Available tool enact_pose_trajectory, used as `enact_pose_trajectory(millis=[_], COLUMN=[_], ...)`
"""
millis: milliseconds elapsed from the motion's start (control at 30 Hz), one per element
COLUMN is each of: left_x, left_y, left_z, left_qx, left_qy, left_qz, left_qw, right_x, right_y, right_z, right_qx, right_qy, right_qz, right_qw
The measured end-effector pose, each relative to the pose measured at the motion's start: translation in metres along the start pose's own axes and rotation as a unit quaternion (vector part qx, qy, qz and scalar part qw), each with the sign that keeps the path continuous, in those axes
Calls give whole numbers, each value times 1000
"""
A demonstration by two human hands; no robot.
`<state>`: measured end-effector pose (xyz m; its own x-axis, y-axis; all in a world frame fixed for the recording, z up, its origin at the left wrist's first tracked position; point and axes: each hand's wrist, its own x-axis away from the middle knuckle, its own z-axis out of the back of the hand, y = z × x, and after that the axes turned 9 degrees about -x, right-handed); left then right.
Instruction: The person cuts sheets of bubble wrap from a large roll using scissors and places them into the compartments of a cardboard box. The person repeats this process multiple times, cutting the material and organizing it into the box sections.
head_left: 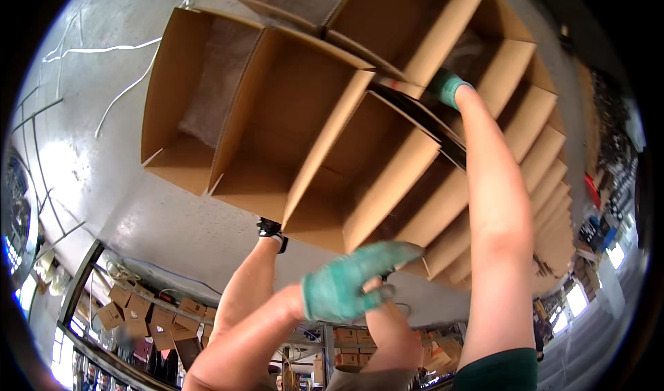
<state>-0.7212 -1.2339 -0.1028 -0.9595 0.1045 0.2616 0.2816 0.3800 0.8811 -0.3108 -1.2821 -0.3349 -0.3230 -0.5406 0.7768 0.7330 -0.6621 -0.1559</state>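
Rows of open brown cardboard boxes [297,114] stand side by side on the floor. My left hand [353,284], in a green glove and slightly blurred, is above the near edge of the boxes. Its fingers stretch to the right with the thumb apart, and nothing shows in it. My right hand [449,89], also in a green glove, reaches down among the boxes of the far row, beside an upright box flap [446,38]. Its fingers are in shadow behind the cardboard, so any hold is hidden. Clear plastic [218,80] lines the leftmost box.
White strapping [114,47] trails over the grey floor [124,121] at left. My shoe [272,228] is close to the near box edge. A metal rack [86,287] with small cartons [162,325] stands along the lower left. More boxes [546,211] continue toward the right.
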Motion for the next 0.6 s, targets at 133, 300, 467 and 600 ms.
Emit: enact_pose_trajectory(millis=[133, 300, 467, 600], left_x=[51, 112, 255, 486], left_y=[-9, 33, 160, 113], left_z=[10, -30, 19, 39], left_qx=[8, 164, 51, -55], left_qy=[81, 189, 339, 558], left_qz=[49, 86, 188, 206], left_qw=[995, 964, 921, 802], right_x=[168, 521, 708, 756], right_y=[-104, -94, -177, -207], right_z=[30, -89, -141, -155], right_qx=[-380, -804, -536, -497], right_qy=[211, 142, 8, -38], right_qz=[-23, -263, -271, -265], right_qw=[900, 514, 800, 826])
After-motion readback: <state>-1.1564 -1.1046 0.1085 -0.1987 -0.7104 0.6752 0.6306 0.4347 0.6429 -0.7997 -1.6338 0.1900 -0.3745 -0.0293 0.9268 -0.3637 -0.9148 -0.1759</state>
